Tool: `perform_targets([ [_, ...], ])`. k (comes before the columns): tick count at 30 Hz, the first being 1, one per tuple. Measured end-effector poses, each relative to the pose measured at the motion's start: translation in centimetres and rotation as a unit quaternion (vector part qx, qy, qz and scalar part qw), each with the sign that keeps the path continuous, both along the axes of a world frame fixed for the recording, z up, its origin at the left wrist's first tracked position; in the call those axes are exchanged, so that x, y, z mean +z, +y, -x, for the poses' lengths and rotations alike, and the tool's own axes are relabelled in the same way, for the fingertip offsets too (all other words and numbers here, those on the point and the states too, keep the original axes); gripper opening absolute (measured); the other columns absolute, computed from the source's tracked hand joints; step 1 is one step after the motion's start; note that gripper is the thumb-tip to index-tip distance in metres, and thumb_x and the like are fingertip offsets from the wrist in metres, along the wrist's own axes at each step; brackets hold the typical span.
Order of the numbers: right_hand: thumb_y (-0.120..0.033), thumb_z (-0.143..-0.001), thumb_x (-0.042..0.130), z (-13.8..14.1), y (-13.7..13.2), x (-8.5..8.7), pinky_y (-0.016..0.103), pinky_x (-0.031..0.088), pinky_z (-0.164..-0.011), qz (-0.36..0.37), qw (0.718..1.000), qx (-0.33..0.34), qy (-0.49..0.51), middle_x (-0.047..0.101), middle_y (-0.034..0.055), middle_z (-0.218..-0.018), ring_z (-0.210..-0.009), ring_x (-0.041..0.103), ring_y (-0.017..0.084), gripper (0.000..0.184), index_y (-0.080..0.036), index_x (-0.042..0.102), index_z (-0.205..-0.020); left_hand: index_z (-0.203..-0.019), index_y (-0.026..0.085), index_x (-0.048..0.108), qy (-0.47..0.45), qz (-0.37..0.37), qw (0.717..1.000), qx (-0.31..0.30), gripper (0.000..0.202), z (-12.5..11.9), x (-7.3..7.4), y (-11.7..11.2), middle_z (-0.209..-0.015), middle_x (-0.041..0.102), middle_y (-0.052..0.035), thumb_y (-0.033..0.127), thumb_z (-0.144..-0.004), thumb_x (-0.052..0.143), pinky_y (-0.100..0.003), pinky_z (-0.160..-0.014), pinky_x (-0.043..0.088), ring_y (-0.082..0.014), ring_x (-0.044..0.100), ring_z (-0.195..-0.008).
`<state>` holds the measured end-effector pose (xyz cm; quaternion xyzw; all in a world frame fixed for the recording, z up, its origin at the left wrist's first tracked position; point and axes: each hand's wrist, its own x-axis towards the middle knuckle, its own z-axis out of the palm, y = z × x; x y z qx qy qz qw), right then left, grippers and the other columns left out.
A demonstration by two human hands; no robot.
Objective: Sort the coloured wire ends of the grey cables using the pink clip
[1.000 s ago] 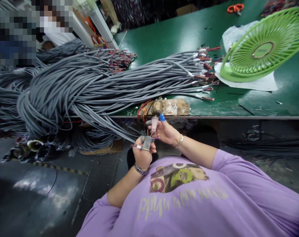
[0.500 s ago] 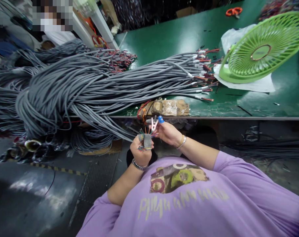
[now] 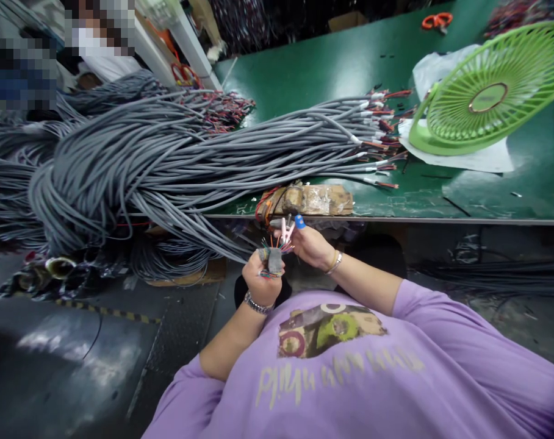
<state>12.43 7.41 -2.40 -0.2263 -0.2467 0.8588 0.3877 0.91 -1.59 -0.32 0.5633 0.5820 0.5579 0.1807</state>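
Cable end (image 3: 272,260): lower centre of frame, below table edge, coloured wires fanned up
Left hand (image 3: 260,281): fingers clamped round cable end
Right hand (image 3: 312,247): fingers pinched on pink tool (image 3: 285,230)
Cable bundle (image 3: 190,152): mid-left, on green table (image 3: 332,67)
Fan (image 3: 487,91): upper right

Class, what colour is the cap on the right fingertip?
Blue; the cap on the right hand shows best in the head view.

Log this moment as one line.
left hand: grips cable end, coloured wires fanned | right hand: holds pink tool by wires | cable bundle on green table
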Motion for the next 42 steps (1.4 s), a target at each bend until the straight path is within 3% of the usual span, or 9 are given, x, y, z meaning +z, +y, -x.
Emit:
perform_targets([
  [4,-0.065,-0.085,0.055,0.2,0.0,0.5,0.024,0.044,-0.056,0.02,0.999,0.032,0.02,0.068,0.0048,-0.079,-0.061,0.055,0.011,0.052,-0.015,0.068,-0.094,-0.079,0.017,0.064,0.012,0.009,1.0,0.0,0.01,0.1,-0.3,0.1,-0.057,0.063,0.0028,0.015,-0.076,0.054,-0.019,-0.047,0.049,-0.0098,0.059,-0.046],
  [11,-0.064,-0.089,0.047,0.2,0.0,0.0,0.022,0.041,-0.053,-0.004,1.0,0.004,0.009,0.067,0.0063,-0.077,-0.06,0.054,0.011,0.054,-0.014,0.068,-0.086,-0.082,0.018,0.063,-0.009,0.017,1.0,0.002,0.01,0.4,-0.5,-0.2,-0.058,0.064,0.0026,0.019,-0.076,0.054,-0.02,-0.046,0.05,-0.0102,0.059,-0.046],
  [18,-0.06,-0.089,0.052,0.1,0.1,0.4,0.023,0.045,-0.054,0.072,0.995,0.048,0.055,0.069,0.004,-0.077,-0.058,0.056,0.011,0.048,-0.014,0.066,-0.085,-0.079,0.017,0.063,0.0,0.015,1.0,-0.005,0.009,0.1,-0.1,0.0,-0.056,0.063,0.0025,0.019,-0.078,0.053,-0.019,-0.045,0.048,-0.0101,0.058,-0.044],
  [27,-0.059,-0.087,0.057,0.6,0.1,1.2,0.021,0.045,-0.053,0.099,0.994,-0.003,0.049,0.067,0.0022,-0.068,-0.055,0.057,0.009,0.046,-0.014,0.065,-0.077,-0.08,0.018,0.062,0.02,0.033,0.999,0.004,0.009,0.3,-0.8,-0.1,-0.057,0.063,0.0026,0.025,-0.081,0.056,-0.02,-0.048,0.049,-0.0102,0.058,-0.045],
  [36,-0.07,-0.084,0.048,-0.9,-0.3,0.6,0.022,0.045,-0.051,0.08,0.992,0.084,0.05,0.067,0.0054,-0.078,-0.058,0.056,0.011,0.059,-0.014,0.066,-0.084,-0.08,0.018,0.064,0.031,0.038,0.999,0.021,0.014,0.4,0.0,-1.1,-0.057,0.064,0.0015,0.029,-0.083,0.056,-0.02,-0.047,0.05,-0.0109,0.06,-0.046],
  [40,-0.063,-0.073,0.069,-1.9,-1.4,0.6,0.021,0.046,-0.051,0.02,0.988,0.151,0.023,0.065,0.0048,-0.077,-0.061,0.055,0.011,0.05,-0.014,0.066,-0.083,-0.077,0.017,0.065,0.074,0.035,0.995,0.056,0.019,0.8,0.5,-1.2,-0.055,0.063,0.0008,0.032,-0.084,0.057,-0.02,-0.048,0.05,-0.0108,0.06,-0.046],
  [42,-0.052,-0.061,0.083,-2.1,-2.1,1.0,0.021,0.046,-0.052,-0.01,0.989,0.146,0.002,0.064,0.0036,-0.077,-0.061,0.054,0.01,0.047,-0.014,0.066,-0.083,-0.077,0.017,0.065,0.099,0.016,0.993,0.059,0.019,0.9,0.4,-1.1,-0.057,0.065,-0.0001,0.032,-0.084,0.057,-0.021,-0.05,0.051,-0.0114,0.061,-0.048],
])
